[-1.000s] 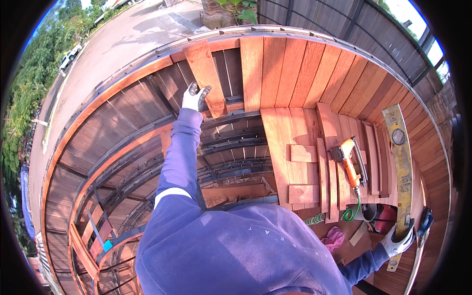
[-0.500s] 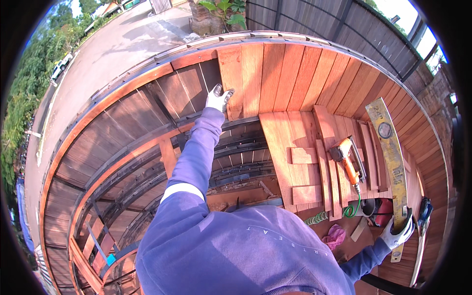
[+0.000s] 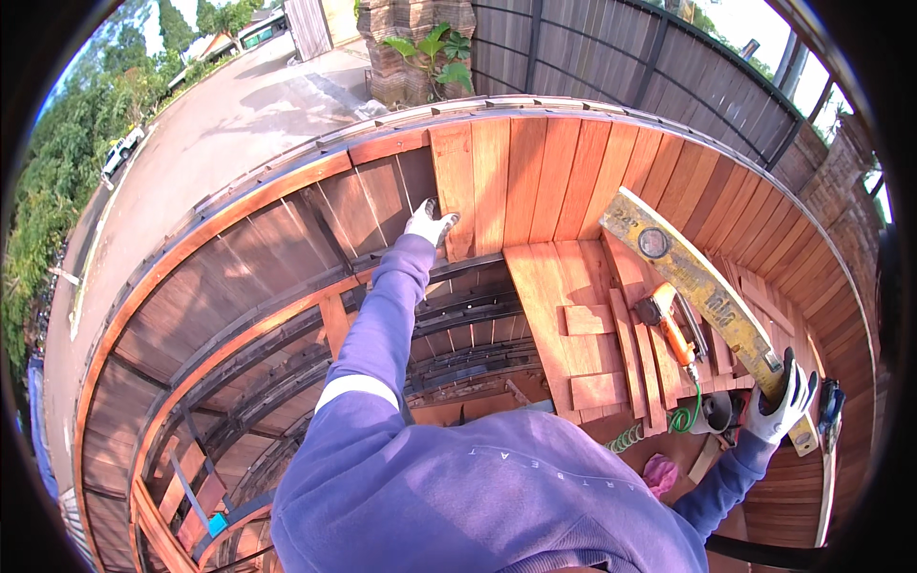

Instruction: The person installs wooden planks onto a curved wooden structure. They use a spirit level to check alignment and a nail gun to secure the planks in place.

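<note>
Head view, item list. Upright board [image 3: 453,177]: reddish wood, standing at the left end of a row of wall boards [image 3: 544,186], its lower part above a dark open frame [image 3: 468,312]. Left hand [image 3: 429,226]: gloved, fingers bent at the board's left edge near its lower end; whether it grips or merely presses, I cannot tell. Right hand [image 3: 785,401]: gloved, closed around a long yellow level [image 3: 694,286] near its lower end. Bench [image 3: 538,286]: bears loose short boards [image 3: 589,320] and an orange nail gun [image 3: 675,339] on a green hose [image 3: 681,420].

Hazards, as judged: the board may slide or tip — only one hand is at it, low down — and could drop toward the gaps in the frame. The level (held far from its upper end) could swing, striking the nail gun or scuffing the wall boards. A snagged hose might drag the gun across the bench.
</note>
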Demonstrator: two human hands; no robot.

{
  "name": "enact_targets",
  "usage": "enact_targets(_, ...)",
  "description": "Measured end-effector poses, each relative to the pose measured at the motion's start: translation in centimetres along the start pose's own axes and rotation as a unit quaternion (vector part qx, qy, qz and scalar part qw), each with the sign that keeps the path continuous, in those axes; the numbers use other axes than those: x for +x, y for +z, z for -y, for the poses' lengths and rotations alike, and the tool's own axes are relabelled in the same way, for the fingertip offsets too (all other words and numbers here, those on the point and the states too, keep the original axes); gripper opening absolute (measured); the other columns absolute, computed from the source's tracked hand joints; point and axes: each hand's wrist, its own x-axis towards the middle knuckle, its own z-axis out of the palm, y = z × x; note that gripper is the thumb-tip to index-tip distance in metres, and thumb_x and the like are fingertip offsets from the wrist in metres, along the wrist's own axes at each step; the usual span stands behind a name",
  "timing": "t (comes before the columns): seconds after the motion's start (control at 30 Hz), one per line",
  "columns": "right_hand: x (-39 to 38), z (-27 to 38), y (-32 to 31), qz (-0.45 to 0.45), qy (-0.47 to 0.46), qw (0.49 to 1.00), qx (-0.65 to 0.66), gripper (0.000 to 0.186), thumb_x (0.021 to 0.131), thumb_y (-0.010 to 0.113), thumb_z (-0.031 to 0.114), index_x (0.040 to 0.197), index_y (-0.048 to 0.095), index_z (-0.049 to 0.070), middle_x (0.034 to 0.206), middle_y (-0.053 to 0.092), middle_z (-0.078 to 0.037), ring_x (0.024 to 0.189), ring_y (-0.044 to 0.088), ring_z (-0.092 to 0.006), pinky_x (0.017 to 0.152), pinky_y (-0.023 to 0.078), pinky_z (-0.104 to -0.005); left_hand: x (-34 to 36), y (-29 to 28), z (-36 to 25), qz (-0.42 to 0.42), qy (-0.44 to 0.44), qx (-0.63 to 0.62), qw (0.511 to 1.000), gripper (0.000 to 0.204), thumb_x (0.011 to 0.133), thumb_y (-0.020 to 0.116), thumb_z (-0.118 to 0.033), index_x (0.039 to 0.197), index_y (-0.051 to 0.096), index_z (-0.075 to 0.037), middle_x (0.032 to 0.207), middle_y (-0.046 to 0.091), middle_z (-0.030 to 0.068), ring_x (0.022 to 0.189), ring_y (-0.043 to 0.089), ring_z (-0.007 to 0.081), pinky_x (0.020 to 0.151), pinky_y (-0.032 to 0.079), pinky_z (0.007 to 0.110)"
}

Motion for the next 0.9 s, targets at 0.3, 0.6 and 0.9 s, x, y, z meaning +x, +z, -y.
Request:
enact_targets(0.3, 11.9, 7.9, 1.0, -0.012, -0.183, 0.982, -0.042, 0.055, 0.067, 0.063, 0.004, 0.120, 0.066, 0.017, 0.115, 0.059, -0.005, 0.124, 0.050, -0.0268, 0.114, 0.022, -0.0605, -15.6, -6.9, -13.0, 0.197, 0.255, -0.230, 0.918, 0.067, 0.079, 0.078, -0.016, 0.136, 0.045, -0.003, 0.125, 0.057, 0.0112, 0.111, 0.057, 0.0198, 0.099, 0.046, 0.034)
enact_targets(0.6, 19.8, 19.9, 1.5, -0.083, -0.226, 0.964, 0.112, 0.051, 0.072, 0.065, 0.013, 0.122, 0.064, 0.025, 0.141, 0.049, -0.005, 0.135, 0.041, -0.0281, 0.114, 0.024, -0.0563, -19.5, -4.8, -13.2, 0.305, 0.141, -0.270, 0.902, 0.037, 0.078, 0.077, -0.010, 0.109, 0.060, 0.000, 0.095, 0.067, 0.0101, 0.089, 0.063, 0.0132, 0.081, 0.050, 0.029)
enact_targets(0.9, 1.0, 10.6, 14.7, 0.183, 0.084, 0.966, 0.162, 0.069, 0.074, 0.074, 0.019, 0.137, 0.047, 0.008, 0.132, 0.051, -0.017, 0.125, 0.046, -0.0355, 0.106, 0.034, -0.0479, -7.5, -7.9, -5.0, -0.029, 0.057, -0.470, 0.880, 0.038, 0.079, 0.066, 0.013, 0.114, 0.055, 0.003, 0.101, 0.067, 0.0174, 0.089, 0.070, 0.0250, 0.079, 0.059, 0.032)
